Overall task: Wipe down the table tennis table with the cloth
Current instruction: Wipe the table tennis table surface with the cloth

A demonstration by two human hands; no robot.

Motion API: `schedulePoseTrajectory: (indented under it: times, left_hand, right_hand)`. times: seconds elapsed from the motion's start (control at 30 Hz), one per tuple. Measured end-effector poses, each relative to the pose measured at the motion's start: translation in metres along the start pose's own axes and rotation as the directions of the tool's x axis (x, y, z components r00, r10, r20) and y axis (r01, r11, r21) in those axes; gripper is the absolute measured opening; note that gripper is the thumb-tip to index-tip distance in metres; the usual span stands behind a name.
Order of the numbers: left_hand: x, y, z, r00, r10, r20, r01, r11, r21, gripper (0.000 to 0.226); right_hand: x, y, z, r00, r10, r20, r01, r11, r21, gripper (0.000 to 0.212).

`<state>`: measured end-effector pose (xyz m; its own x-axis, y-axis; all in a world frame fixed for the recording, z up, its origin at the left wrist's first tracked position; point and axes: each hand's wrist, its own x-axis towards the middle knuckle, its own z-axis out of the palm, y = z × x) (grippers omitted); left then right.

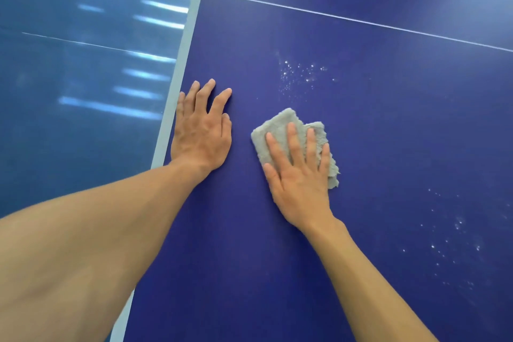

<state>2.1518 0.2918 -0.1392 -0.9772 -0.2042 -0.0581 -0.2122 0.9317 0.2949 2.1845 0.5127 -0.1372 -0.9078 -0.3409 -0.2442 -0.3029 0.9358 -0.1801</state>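
The right hand (298, 175) is lying flat on the folded, fluffy grey cloth (280, 130), fingers straight and slightly spread. It is pressing the cloth against the dark blue table tennis table (388, 133), not pinching it. This flat hold is judged to be spreading pressure across the whole pad for wiping.

The left hand (201, 133) is resting palm-down on the bare surface with its fingers fanned, just inside the pale edge stripe (177, 78). It is holding nothing and is probably bracing the person's lean over the table.

The cloth is sitting a little way in from that edge, just beside the left hand and apart from it. A patch of white specks or droplets (299, 72) is lying just beyond the cloth, before the thin white line (361, 21). A second scatter (455, 236) is lying well to the right.

Wiping is judged to be in progress, with both patches not yet cleared. The glossy blue floor (69, 64) is showing light reflections beyond the edge.
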Motion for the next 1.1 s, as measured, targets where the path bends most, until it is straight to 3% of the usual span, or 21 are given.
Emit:
schedulePoseTrajectory:
  times: [0.07, 0.13, 0.23, 0.33, 0.4, 0.5, 0.57, 0.67, 0.73, 0.8, 0.97, 1.03, 1.1]
  left_hand:
    - [0.002, 0.002, -0.002, 1.000, -0.005, 0.009, 0.005, 1.000, 0.012, 0.051]
    - [0.003, 0.003, -0.002, 1.000, -0.006, 0.018, 0.006, 1.000, 0.022, 0.051]
    - [0.004, 0.002, -0.001, 1.000, -0.001, 0.022, 0.001, 1.000, 0.022, 0.051]
    - [0.006, 0.001, 0.000, 0.999, -0.005, 0.034, 0.004, 1.000, 0.025, 0.051]
    - [0.006, 0.001, -0.001, 0.999, -0.007, 0.042, 0.006, 0.999, 0.032, 0.054]
    - [0.006, 0.002, -0.002, 0.999, -0.008, 0.048, 0.006, 0.998, 0.054, 0.055]
    - [0.007, 0.002, -0.002, 0.999, -0.007, 0.045, 0.005, 0.998, 0.055, 0.055]
    - [0.007, 0.002, -0.001, 0.999, -0.005, 0.032, 0.003, 0.998, 0.059, 0.056]
    - [0.008, 0.001, 0.000, 1.000, 0.002, 0.029, -0.003, 0.998, 0.060, 0.056]
    - [0.007, 0.001, 0.000, 1.000, 0.008, 0.021, -0.009, 0.998, 0.060, 0.055]
    - [0.007, -0.001, 0.004, 1.000, 0.028, 0.001, -0.028, 0.996, 0.079, 0.055]
    - [0.007, -0.003, 0.006, 0.999, 0.036, -0.007, -0.036, 0.996, 0.087, 0.054]
    - [0.007, -0.004, 0.007, 0.999, 0.040, -0.014, -0.039, 0.995, 0.092, 0.054]
  right_hand:
    - [-0.017, 0.008, 0.001, 0.983, -0.180, 0.023, 0.181, 0.983, -0.025, 0.057]
    - [-0.018, 0.032, -0.004, 0.981, -0.194, 0.032, 0.194, 0.981, -0.007, 0.056]
    - [0.024, 0.069, -0.021, 0.997, 0.081, -0.012, -0.081, 0.996, 0.023, 0.060]
    - [0.099, 0.085, -0.042, 0.920, 0.392, -0.015, -0.386, 0.911, 0.143, 0.063]
    - [0.144, 0.077, -0.051, 0.888, 0.459, -0.010, -0.446, 0.868, 0.219, 0.062]
    - [0.172, 0.038, -0.052, 0.948, 0.319, 0.011, -0.315, 0.931, 0.186, 0.060]
    - [0.156, 0.014, -0.045, 0.994, 0.108, 0.009, -0.108, 0.988, 0.113, 0.059]
    - [0.107, 0.015, -0.035, 0.989, -0.143, 0.044, 0.141, 0.989, 0.052, 0.058]
    - [0.086, 0.041, -0.036, 0.995, -0.087, 0.058, 0.082, 0.993, 0.082, 0.057]
    - [0.088, 0.064, -0.041, 0.996, 0.077, 0.041, -0.080, 0.993, 0.089, 0.057]
    - [0.195, 0.077, -0.068, 0.920, 0.388, -0.050, -0.369, 0.904, 0.213, 0.058]
    - [0.251, 0.069, -0.082, 0.919, 0.394, -0.021, -0.373, 0.885, 0.280, 0.058]
    - [0.283, 0.050, -0.087, 0.956, 0.292, 0.007, -0.284, 0.925, 0.251, 0.058]
